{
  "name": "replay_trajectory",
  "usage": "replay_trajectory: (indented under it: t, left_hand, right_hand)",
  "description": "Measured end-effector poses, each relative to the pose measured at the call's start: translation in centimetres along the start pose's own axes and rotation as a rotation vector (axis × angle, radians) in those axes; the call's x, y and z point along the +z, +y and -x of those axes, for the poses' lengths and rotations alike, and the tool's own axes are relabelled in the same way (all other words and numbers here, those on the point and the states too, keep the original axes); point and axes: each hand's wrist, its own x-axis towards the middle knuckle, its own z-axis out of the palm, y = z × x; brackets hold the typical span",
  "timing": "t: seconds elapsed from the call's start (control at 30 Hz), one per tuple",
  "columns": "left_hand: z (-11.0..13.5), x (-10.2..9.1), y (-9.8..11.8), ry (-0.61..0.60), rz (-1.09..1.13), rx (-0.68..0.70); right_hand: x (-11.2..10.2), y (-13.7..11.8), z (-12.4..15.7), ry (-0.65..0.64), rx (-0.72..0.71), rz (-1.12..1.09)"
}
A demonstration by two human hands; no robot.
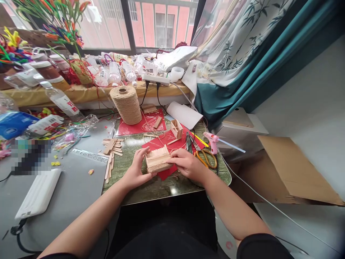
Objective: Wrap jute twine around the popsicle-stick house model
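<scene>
On the bench's [161, 189] near edge, the left hand [136, 173] at 9 o'clock and the right hand [188, 165] at 3 grasp the craft-stick box [157, 160] over red paper [165, 141], seemingly squeezing its joints, which calls for steady, even pressure.

Both forearms are bare from elbow to wrist; left hand [136, 172] and right hand [188, 165] are bare as well, and the fingers are too small in frame for nail detail. The right sleeve [264, 246] is plain black fabric, short cut, with a rounded hem ending around the elbow. The left sleeve [56, 256] is just a thin dark sliver at the bottom edge, and black clothing [167, 230] fills bottom centre between the arms, matte and too dark to read seams or texture.
</scene>
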Motion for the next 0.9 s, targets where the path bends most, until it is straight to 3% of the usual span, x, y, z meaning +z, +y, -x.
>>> replay_trajectory:
  t: [0.17, 0.43, 0.57, 0.7, 0.8, 0.9]
  left_hand:
    - [0.1, -1.2, 0.0, -0.047, -0.078, -0.036]
    - [-0.1, -1.5, 0.9, -0.079, -0.197, -0.030]
    - [-0.2, -1.3, 2.8, -0.037, -0.316, 0.037]
    - [-1.2, -0.5, 6.0, 0.037, -0.502, 0.177]
    - [-2.7, 0.4, 7.9, -0.033, -0.586, 0.211]
    - [-4.0, 1.1, 8.5, -0.106, -0.621, 0.163]
  right_hand:
    - [0.3, 0.6, 0.1, 0.039, 0.044, -0.027]
    - [1.0, 1.1, 1.0, 0.135, 0.083, -0.048]
    - [1.8, 1.3, 1.6, 0.189, 0.107, -0.073]
    - [2.3, 1.4, 1.8, 0.212, 0.128, -0.095]
    - [2.4, 1.2, 1.6, 0.235, 0.132, -0.114]
    - [2.4, 1.1, 1.6, 0.265, 0.126, -0.124]
